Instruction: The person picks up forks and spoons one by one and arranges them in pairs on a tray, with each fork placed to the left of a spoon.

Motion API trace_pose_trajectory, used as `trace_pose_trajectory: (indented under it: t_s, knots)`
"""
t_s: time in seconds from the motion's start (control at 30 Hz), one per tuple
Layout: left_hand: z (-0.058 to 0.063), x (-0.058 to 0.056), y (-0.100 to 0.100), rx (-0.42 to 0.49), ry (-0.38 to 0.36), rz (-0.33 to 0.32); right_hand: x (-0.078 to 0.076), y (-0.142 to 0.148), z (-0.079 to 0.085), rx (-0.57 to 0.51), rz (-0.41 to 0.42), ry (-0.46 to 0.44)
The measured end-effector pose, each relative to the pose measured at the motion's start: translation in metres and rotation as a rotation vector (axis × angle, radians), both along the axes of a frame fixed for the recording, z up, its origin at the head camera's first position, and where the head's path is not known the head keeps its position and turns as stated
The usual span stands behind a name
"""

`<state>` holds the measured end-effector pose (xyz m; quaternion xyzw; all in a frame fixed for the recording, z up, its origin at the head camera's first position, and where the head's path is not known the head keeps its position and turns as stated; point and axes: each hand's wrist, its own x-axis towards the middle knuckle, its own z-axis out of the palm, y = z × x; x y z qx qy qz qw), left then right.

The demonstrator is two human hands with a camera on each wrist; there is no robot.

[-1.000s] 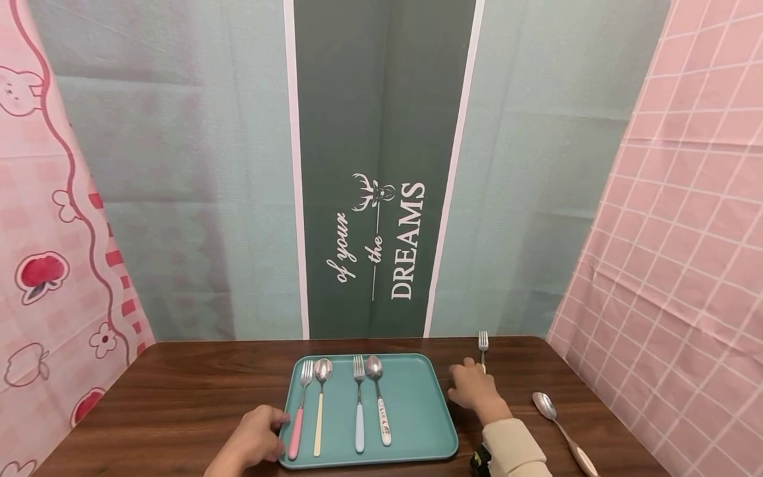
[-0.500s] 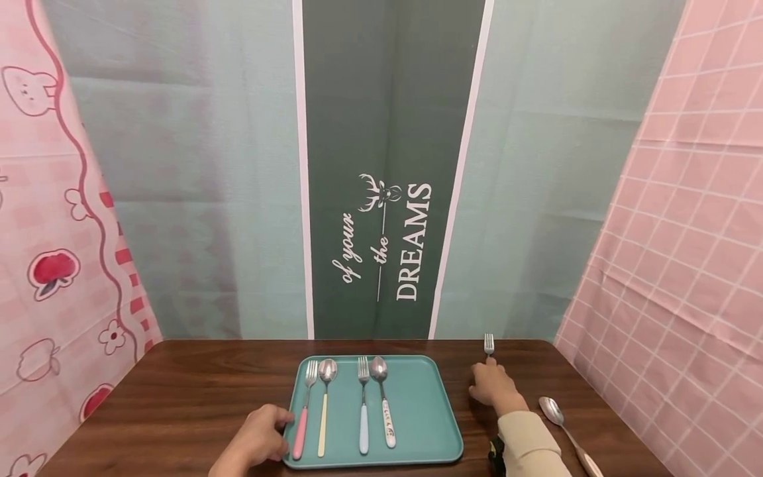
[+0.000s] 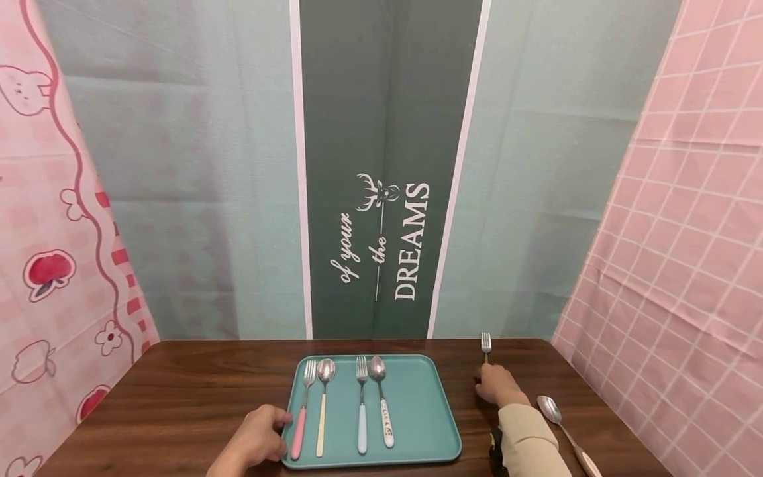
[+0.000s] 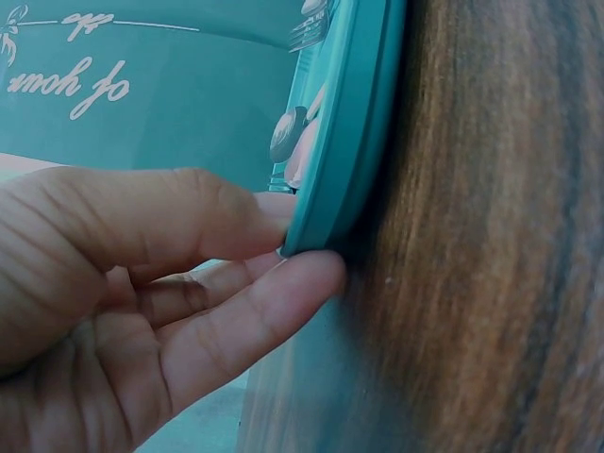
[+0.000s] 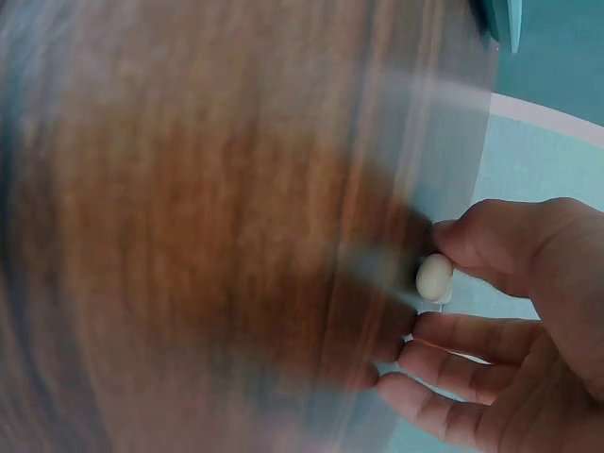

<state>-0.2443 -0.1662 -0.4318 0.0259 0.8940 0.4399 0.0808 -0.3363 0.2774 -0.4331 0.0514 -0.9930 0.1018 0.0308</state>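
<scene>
My left hand holds the left rim of the teal tray; in the left wrist view the thumb lies over the rim and the fingers under it. On the tray are a pink-handled fork, a cream-handled spoon, a light-blue-handled fork and a spoon with a patterned white handle. Right of the tray, my right hand pinches another fork, its tines pointing away. The pale rounded end of that fork's handle shows between thumb and fingers in the right wrist view.
A spoon with a wood-coloured handle lies on the brown table, right of my right sleeve. Behind the table hangs a green and grey curtain. Pink cloths close off both sides.
My right hand has moved from beside the fork to over its handle and now grips it. The left hand stays at the tray's rim. The head view has shifted slightly.
</scene>
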Motion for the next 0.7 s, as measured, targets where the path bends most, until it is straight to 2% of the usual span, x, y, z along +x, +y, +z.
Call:
trace_pose_trajectory:
  t_s: [0.37, 0.7]
  knots:
    - [0.0009, 0.0001, 0.001, -0.007, 0.009, 0.0, -0.0012, 0.0024, -0.0011, 0.052, 0.013, 0.091]
    - [0.0, 0.0004, 0.0018, -0.01, 0.013, 0.005, 0.001, 0.0016, -0.0009, 0.002, 0.0, 0.043]
